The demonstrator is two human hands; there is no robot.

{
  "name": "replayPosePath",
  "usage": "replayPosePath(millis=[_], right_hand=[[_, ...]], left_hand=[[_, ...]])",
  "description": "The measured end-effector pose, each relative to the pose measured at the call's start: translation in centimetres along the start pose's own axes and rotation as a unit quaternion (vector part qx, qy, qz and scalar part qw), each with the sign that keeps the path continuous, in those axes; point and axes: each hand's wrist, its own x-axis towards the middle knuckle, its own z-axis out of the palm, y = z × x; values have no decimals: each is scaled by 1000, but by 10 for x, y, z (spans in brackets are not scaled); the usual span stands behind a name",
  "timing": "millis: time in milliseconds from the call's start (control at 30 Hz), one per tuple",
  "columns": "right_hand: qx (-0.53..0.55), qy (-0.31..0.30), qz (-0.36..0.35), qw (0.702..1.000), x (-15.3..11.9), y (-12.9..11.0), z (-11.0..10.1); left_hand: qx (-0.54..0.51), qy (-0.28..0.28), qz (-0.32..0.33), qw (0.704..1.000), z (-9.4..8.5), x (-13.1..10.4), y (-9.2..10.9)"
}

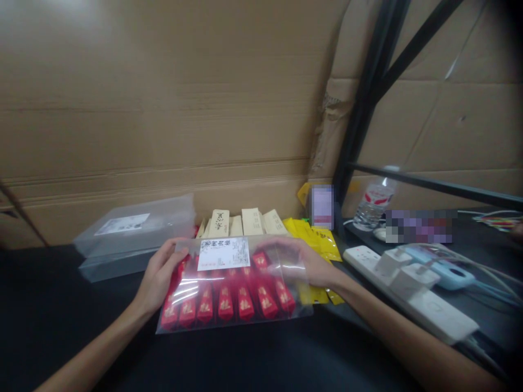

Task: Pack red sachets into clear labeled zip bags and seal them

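Observation:
Between my hands is a clear plastic bag [235,321] with a white printed label [224,255] near its top. Rows of small red packets [225,300] with gold characters show through it. My left hand [161,269] grips the bag's left side, thumb on the front. On the right, my right hand [300,256] holds the bag's upper edge, its fingers partly behind the plastic. Right behind the bag stand several cream-coloured packets [251,221] with dark writing. Yellow packets [312,239] lie beside and partly under my right forearm.
Frosted plastic bags [137,226] with a label lie at the left. At the right are a white power strip [412,294] with plugs and cables, a water bottle [375,201] and a black metal frame [359,120]. Cardboard [183,98] lines the back of the black table [61,316].

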Motion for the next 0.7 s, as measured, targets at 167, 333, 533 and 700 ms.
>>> replayPosePath(millis=[167, 333, 533, 700], right_hand=[[34, 12, 11, 999, -1, 2, 0], [41, 18, 33, 998, -3, 2, 0], [13, 78, 65, 995, -4, 5, 0], [-11, 107, 66, 992, -4, 6, -1]], left_hand=[[-8, 17, 25, 1000, 1, -1, -1], [-9, 38, 45, 998, 1, -3, 2], [-29, 54, 38, 997, 5, -3, 6], [-63, 74, 10, 995, 9, -5, 12]])
